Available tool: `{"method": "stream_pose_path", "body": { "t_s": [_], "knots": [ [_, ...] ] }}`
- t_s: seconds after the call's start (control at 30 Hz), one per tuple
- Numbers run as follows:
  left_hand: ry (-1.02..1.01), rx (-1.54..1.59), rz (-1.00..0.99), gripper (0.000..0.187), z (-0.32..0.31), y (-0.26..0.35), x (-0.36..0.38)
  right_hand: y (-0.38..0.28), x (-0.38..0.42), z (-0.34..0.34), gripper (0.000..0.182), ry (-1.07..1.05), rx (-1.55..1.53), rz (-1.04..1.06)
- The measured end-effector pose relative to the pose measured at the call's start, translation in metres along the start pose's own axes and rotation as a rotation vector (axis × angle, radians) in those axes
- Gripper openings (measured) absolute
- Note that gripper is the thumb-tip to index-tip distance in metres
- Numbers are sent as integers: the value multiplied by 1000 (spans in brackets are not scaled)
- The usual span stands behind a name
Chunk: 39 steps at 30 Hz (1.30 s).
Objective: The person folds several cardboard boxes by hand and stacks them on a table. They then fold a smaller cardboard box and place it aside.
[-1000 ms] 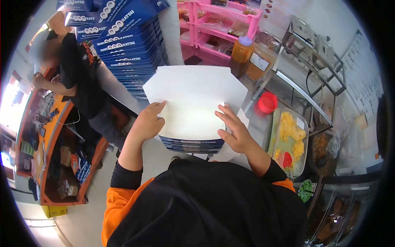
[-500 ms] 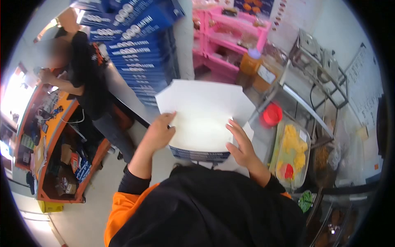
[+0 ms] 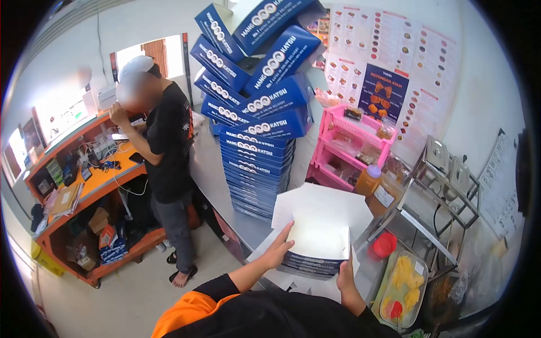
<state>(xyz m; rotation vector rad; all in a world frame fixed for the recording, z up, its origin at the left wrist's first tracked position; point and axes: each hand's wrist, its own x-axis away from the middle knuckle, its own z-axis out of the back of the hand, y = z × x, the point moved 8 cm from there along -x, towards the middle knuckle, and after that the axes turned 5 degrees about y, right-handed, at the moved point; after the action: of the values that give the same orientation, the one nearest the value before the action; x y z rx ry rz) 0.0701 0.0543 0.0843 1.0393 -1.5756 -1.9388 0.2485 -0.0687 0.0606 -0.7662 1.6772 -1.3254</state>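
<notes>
A stack of nested cardboard boxes point(image 3: 310, 267), dark blue outside with white lettering and white inside, is in front of me. The top one's white lid point(image 3: 321, 203) stands up at the far side. My left hand point(image 3: 276, 249) grips the left side, fingers along the wall near the rim. At the front right corner, my right hand point(image 3: 346, 277) holds the wall, with its thumb on the front and the other fingers partly hidden. Under the boxes lies white board or paper, partly covered.
A tall leaning pile of blue boxes point(image 3: 259, 152) rises on the counter point(image 3: 211, 174). Pink baskets point(image 3: 344, 138), a red cup point(image 3: 385, 244) and a tray of yellow pieces point(image 3: 420, 276) are to the right. Another person point(image 3: 169, 146) stands at an orange desk point(image 3: 121, 163).
My view has tilted up and turned left, showing more of the box pile and wall. My hands have moved from the top box's sides and rim to lower holds on the stack.
</notes>
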Motion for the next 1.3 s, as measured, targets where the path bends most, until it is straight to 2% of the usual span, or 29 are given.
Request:
{"method": "stream_pose_path", "body": {
  "t_s": [0.07,0.13,0.2,0.23,0.3,0.37,0.43,0.53,0.57,0.7,0.8,0.83,0.9,0.93,1.13,1.17,1.27,1.3],
  "knots": [
    [-24,-2,1,63,2,4,1,0,0,14,97,142,2,74],
    [-11,-16,-102,64,21,10,1,-30,-12,37,99,313,-13,279],
    [-14,28,-215,64,47,28,-3,-100,-33,47,99,397,-5,525],
    [12,28,-285,65,63,56,-2,-144,-42,44,100,418,11,646],
    [48,-10,-306,65,100,93,-5,-238,-62,9,88,428,84,765],
    [142,-6,-334,61,128,123,-7,-329,-86,-40,62,376,314,879],
    [118,-114,-360,58,136,141,-2,-407,-115,-96,38,356,598,935],
    [54,-177,-324,54,138,138,2,-508,-156,-167,57,458,790,894],
    [47,-192,-273,50,136,134,6,-523,-169,-188,63,438,718,801],
    [8,-117,-101,45,139,71,16,-534,-263,-236,75,282,764,379],
    [-21,-68,68,45,151,53,35,-524,-270,-239,92,212,787,11],
    [-7,-100,82,45,160,52,38,-521,-270,-246,92,195,787,11],
    [-5,-162,113,45,171,47,47,-510,-271,-247,80,210,892,-50],
    [23,-152,110,45,178,46,48,-509,-271,-248,72,216,940,-16],
    [98,-157,79,43,192,44,50,-488,-396,-210,36,-243,277,10],
    [98,-129,98,43,190,42,50,-506,-322,-224,23,101,657,126],
    [79,-95,183,42,186,27,45,-534,-330,-191,26,212,556,131],
    [80,-129,116,42,185,47,43,-537,-328,-182,26,236,518,181]
  ]
}}
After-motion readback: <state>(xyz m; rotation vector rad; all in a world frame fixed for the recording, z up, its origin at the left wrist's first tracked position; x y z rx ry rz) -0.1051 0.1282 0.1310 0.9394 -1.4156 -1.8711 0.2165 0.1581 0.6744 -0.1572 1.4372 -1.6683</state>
